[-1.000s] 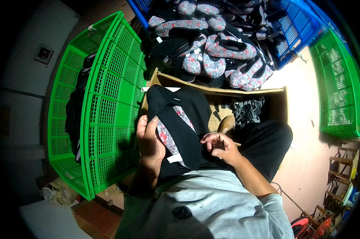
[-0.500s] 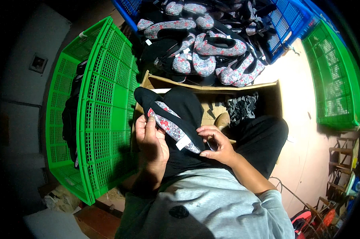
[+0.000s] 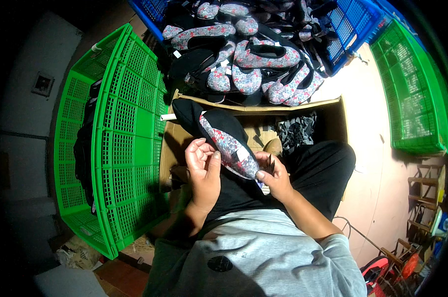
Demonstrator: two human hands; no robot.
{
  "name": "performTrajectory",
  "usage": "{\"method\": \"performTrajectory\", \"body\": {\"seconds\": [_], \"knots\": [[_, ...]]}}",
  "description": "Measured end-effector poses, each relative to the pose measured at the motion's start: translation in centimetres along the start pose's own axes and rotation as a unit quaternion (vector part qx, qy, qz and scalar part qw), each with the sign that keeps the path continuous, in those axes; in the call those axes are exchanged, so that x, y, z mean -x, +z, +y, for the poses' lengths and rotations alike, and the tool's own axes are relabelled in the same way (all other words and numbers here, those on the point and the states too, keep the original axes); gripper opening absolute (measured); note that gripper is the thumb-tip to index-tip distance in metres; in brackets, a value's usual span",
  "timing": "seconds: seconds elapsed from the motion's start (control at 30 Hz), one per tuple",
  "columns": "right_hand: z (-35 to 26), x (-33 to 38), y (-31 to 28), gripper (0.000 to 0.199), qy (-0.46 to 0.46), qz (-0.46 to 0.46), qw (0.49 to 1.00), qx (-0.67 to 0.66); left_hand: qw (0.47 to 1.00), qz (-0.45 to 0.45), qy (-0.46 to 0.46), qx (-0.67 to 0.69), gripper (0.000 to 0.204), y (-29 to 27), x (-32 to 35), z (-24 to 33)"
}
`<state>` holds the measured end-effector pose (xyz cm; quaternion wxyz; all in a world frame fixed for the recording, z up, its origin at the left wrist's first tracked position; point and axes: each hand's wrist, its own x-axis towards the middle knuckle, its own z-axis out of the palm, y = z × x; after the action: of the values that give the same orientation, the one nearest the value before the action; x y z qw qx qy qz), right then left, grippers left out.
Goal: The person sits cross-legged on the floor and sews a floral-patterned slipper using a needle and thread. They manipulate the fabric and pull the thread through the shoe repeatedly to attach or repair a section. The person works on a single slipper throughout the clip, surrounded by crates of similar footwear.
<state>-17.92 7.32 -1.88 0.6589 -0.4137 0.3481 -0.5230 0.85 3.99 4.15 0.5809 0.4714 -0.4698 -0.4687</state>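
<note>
Pale pink floor [image 3: 367, 128] shows on the right side of the frame, and a dark wall fills the far left. Low in the middle sits a person in a grey shirt [image 3: 263, 257] and black trousers [image 3: 318, 173].

Just above the shirt, both hands hold a black shoe with a flowery lining [image 3: 219, 136]. It sits in the middle of the frame and points up and to the left. The left hand [image 3: 202, 171] cups the shoe from the left side, with its fingers curled around the edge and its thumb up against the cloth. The right hand [image 3: 273, 177] pinches the near end of the shoe by a small white tag [image 3: 243, 154], with its thumb on top.

Under the shoe is an open brown cardboard box [image 3: 303, 106] with patterned cloth [image 3: 295, 131] inside. Beside the left hand, a big green plastic crate [image 3: 120, 148] leans on its side. Another green crate [image 3: 412, 99] lies well apart at the upper right.

At the top of the frame, a blue crate [image 3: 350, 29] holds a pile of flowery shoes [image 3: 253, 59].
</note>
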Motion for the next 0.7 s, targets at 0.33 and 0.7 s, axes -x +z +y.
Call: {"method": "performTrajectory", "body": {"seconds": [0.33, 0.7], "knots": [[-0.7, 0.0, 0.3, 0.044, 0.073, 0.043, 0.991, -0.105, 0.901, -0.085, 0.267, -0.331, 0.046, 0.4, 1.0, -0.3], [-0.5, -0.1, 0.4, 0.049, 0.076, 0.048, 0.988, -0.126, 0.886, -0.104, 0.287, -0.349, 0.04, 1.1, 0.8, -0.1]]}}
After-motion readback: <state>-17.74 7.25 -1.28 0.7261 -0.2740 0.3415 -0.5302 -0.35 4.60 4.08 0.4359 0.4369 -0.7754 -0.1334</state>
